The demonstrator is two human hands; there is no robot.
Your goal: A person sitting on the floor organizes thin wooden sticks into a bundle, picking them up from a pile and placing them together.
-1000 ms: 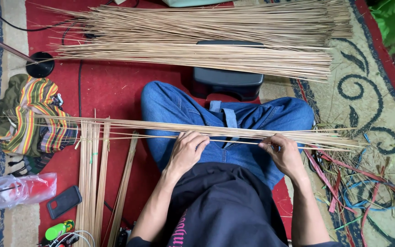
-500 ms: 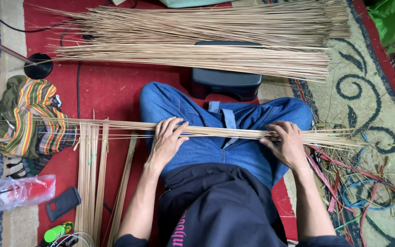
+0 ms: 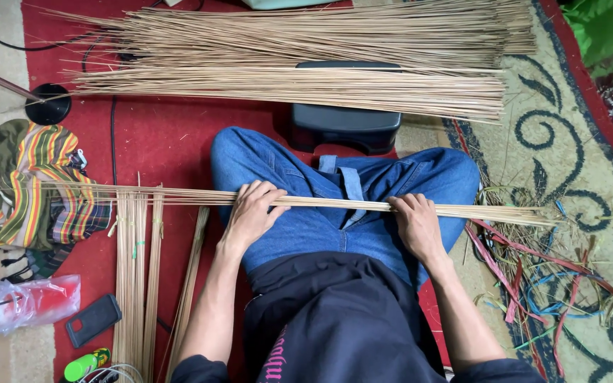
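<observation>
I sit cross-legged in blue jeans on a red carpet. A thin bundle of long pale sticks (image 3: 335, 203) lies across my lap from left to right. My left hand (image 3: 253, 209) rests on it with the fingers curled over the sticks near my left knee. Over my right thigh, my right hand (image 3: 414, 220) grips the same bundle. The stick ends reach past a striped cloth (image 3: 33, 191) on the left and past my right knee on the right.
A large pile of the same sticks (image 3: 306, 60) lies ahead beyond a black stool (image 3: 345, 124). Tied stick bundles (image 3: 136, 276) lie lengthwise at my left. A phone (image 3: 94, 319), a plastic bag (image 3: 19, 305) and coloured strips (image 3: 548, 276) surround me.
My left hand slid left along the bundle towards my left knee, then set down on it. The loose sticks have been drawn together into a tighter bundle.
</observation>
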